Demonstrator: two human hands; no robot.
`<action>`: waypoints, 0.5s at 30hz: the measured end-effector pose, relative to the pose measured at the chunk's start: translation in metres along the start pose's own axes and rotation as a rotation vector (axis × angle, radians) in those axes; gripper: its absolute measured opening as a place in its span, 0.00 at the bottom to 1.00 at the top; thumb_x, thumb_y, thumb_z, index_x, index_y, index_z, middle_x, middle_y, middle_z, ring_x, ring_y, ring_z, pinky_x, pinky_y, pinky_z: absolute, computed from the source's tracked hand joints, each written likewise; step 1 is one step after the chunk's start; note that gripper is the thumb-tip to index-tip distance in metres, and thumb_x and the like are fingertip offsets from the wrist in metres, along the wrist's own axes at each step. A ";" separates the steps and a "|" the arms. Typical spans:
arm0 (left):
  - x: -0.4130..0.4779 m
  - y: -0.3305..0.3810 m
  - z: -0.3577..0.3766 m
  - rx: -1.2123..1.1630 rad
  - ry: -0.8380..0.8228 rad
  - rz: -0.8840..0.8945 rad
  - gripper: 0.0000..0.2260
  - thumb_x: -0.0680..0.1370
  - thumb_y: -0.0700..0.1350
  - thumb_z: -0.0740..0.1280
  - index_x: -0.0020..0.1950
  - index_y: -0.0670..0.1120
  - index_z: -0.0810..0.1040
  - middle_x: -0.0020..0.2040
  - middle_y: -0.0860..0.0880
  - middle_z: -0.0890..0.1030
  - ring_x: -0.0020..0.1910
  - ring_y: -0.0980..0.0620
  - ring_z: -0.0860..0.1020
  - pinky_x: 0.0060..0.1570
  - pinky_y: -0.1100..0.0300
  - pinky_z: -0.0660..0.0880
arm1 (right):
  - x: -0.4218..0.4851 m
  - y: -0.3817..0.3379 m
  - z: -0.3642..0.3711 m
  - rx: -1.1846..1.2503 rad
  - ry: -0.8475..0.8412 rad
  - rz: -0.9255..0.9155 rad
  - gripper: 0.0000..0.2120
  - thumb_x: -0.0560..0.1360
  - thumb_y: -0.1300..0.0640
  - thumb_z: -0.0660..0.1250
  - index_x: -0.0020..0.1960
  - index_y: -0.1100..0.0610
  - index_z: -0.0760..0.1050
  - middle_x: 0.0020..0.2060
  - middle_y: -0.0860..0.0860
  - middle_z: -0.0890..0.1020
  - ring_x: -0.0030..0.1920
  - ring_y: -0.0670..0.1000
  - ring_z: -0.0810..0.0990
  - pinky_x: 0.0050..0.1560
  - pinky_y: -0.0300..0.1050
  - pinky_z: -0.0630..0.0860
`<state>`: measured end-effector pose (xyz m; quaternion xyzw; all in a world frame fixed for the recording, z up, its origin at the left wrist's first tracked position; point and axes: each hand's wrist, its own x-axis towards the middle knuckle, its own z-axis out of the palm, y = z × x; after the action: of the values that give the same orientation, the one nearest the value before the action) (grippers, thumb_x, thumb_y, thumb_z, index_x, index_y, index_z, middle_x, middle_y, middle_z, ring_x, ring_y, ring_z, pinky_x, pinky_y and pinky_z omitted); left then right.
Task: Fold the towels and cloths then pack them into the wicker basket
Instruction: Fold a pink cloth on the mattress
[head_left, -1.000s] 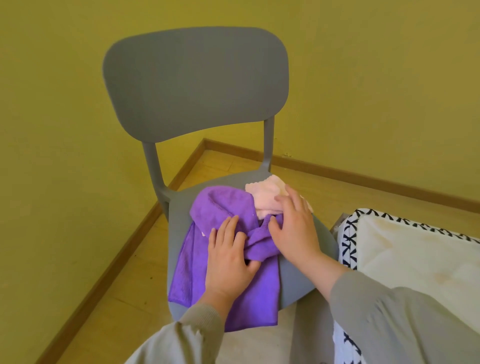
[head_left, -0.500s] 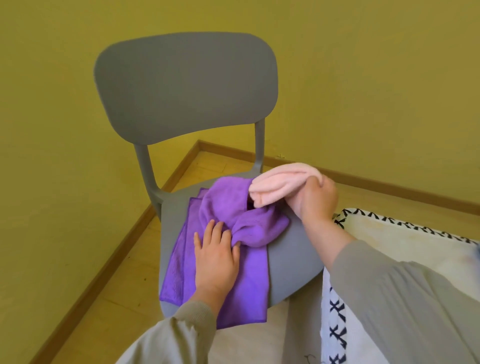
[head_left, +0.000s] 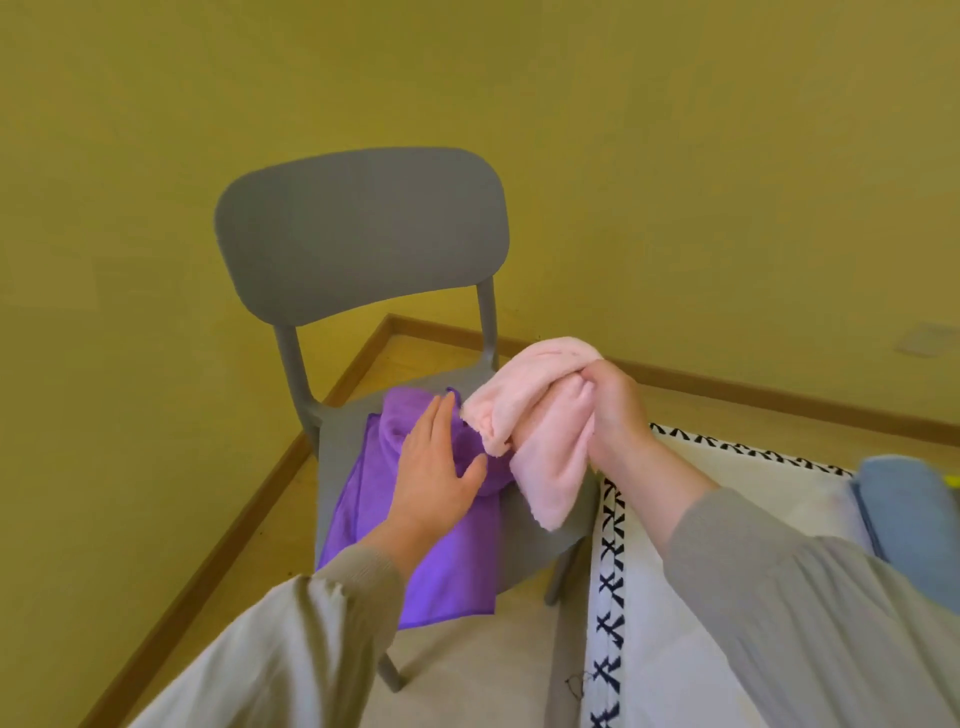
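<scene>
My right hand (head_left: 613, 410) grips a pink towel (head_left: 535, 415) and holds it up above the right side of the grey chair seat (head_left: 540, 540); the towel hangs bunched and loose below my fingers. A purple cloth (head_left: 452, 566) lies crumpled on the seat and drapes over its front edge. My left hand (head_left: 436, 478) is over the purple cloth with straight fingers. No wicker basket is in view.
The grey chair (head_left: 363, 234) stands in a corner of yellow walls. At the right is a white cushioned surface (head_left: 691, 597) with a black cross-pattern border. A blue cloth (head_left: 914, 514) lies at its far right edge.
My right hand took hold of the pink towel on the seat and lifted it up and to the right. My left hand stayed on the purple cloth. The view pulled back.
</scene>
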<state>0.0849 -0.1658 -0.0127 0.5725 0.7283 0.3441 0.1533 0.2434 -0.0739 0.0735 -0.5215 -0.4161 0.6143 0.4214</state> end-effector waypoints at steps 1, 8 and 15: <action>0.000 0.015 -0.005 -0.052 -0.012 0.032 0.35 0.76 0.52 0.67 0.77 0.46 0.54 0.77 0.50 0.57 0.76 0.52 0.55 0.74 0.55 0.54 | -0.006 -0.004 -0.002 0.000 -0.037 -0.010 0.11 0.61 0.57 0.60 0.39 0.57 0.79 0.37 0.54 0.82 0.45 0.58 0.81 0.48 0.52 0.75; -0.023 0.117 -0.057 -0.217 0.057 0.132 0.08 0.72 0.49 0.60 0.43 0.45 0.72 0.36 0.49 0.78 0.38 0.48 0.75 0.40 0.49 0.73 | -0.070 -0.060 -0.032 -0.198 -0.049 -0.204 0.09 0.75 0.57 0.61 0.49 0.57 0.78 0.43 0.54 0.83 0.46 0.53 0.82 0.47 0.47 0.76; -0.050 0.231 -0.123 -0.305 -0.088 0.092 0.14 0.77 0.50 0.64 0.34 0.45 0.72 0.29 0.53 0.73 0.30 0.55 0.69 0.30 0.62 0.66 | -0.147 -0.123 -0.075 -0.501 -0.162 -0.396 0.08 0.79 0.54 0.61 0.53 0.55 0.77 0.49 0.52 0.82 0.49 0.50 0.80 0.49 0.44 0.74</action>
<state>0.1924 -0.2279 0.2231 0.5900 0.6331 0.4318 0.2543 0.3425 -0.1716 0.2248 -0.4675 -0.6797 0.4383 0.3569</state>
